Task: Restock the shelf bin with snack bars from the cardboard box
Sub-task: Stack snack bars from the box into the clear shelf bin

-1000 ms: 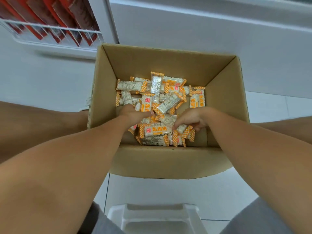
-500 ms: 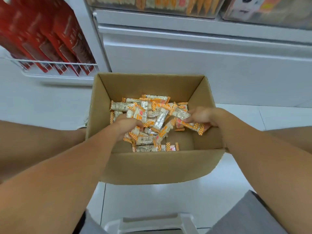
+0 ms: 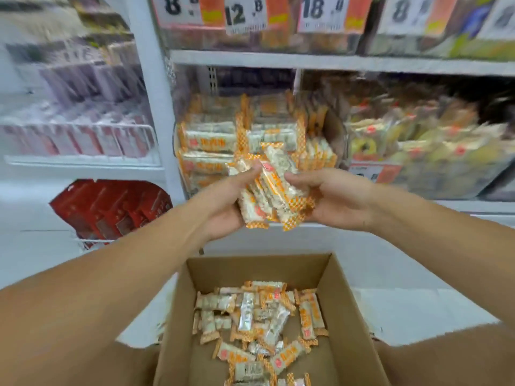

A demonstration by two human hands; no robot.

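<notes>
White metal store shelving [image 3: 250,61] fills the upper half of the frame, much of it blurred. Four white and orange price cards [image 3: 242,13] hang along the top edge. At centre sits a clear plastic shelf bin [image 3: 184,174] already stacked with white, orange-checked snack bars; their number there cannot be counted. To its right is a second clear bin of pale yellow wrapped snacks [image 3: 418,146]. In the upper left are blurred purple packets, and at middle left red glossy packs [image 3: 111,207] stand behind a white wire rail.

In front of the shelf bin, two bare hands together hold one bundle of snack bars [image 3: 273,190], roughly five or six crinkled film wrappers with orange checked ends. The left hand [image 3: 223,201] curls under and around the bundle from the left; the right hand [image 3: 337,199] cups it from the right, fingers curled against the wrappers.

At lower centre stands one open brown cardboard box [image 3: 342,302], matte and square-walled, holding a loose heap of about twenty more bars [image 3: 259,316] on its floor. White floor tiles [image 3: 418,310] surround it.
</notes>
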